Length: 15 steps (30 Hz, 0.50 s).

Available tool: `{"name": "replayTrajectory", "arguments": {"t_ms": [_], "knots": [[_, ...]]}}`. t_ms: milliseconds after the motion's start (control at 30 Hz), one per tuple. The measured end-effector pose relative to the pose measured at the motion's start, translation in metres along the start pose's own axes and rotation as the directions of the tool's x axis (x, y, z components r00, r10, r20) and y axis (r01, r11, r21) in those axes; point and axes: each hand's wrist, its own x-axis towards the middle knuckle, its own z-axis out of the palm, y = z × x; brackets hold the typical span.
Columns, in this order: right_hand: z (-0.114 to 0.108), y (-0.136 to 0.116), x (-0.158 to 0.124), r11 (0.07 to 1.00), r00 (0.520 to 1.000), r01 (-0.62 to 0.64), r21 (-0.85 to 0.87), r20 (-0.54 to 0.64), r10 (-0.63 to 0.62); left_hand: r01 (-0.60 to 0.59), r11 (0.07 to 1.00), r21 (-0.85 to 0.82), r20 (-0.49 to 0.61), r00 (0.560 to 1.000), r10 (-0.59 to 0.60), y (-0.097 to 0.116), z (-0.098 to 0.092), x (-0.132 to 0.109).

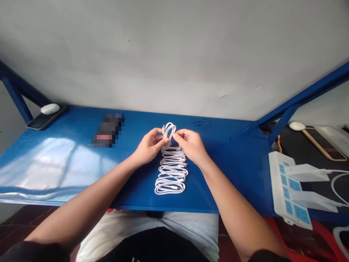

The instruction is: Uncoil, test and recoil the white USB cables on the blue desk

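Between my two hands, a coiled white charging cable [170, 128] is held up over the table. My left hand [150, 145] grips the coil from the left, its thumb and fingers closed on it near a plug end. From the other side my right hand [190, 145] pinches the coil's edge between thumb and fingertips. Just below, a row of several more coiled white cables [171, 174] lies on the blue table [229, 163], stacked toward the front edge with their plugs pointing right.
A pixelated dark object [107, 129] lies at left. Farther left, a white mouse-like object [50, 108] rests on a dark phone-like slab [40, 120]. A white power strip [283, 185] with plugged-in chargers [311, 173] stands at the right edge. Small black bits [202, 124] lie near the wall.
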Motion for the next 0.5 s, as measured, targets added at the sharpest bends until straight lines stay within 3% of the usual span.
{"name": "replayTrajectory", "arguments": {"t_ms": [233, 500], "knots": [[-0.007, -0.007, -0.001, 0.966, 0.976, -0.182, 0.182, 0.152, 0.155, 0.153, 0.95, -0.274, -0.005, 0.987, -0.16, 0.004, 0.0, 0.0], [-0.011, -0.013, -0.002, 0.889, 0.927, -0.353, 0.292, 0.239, 0.289, 0.166, 0.932, -0.323, -0.021, 0.983, -0.182, 0.002, 0.002, -0.001]]}}
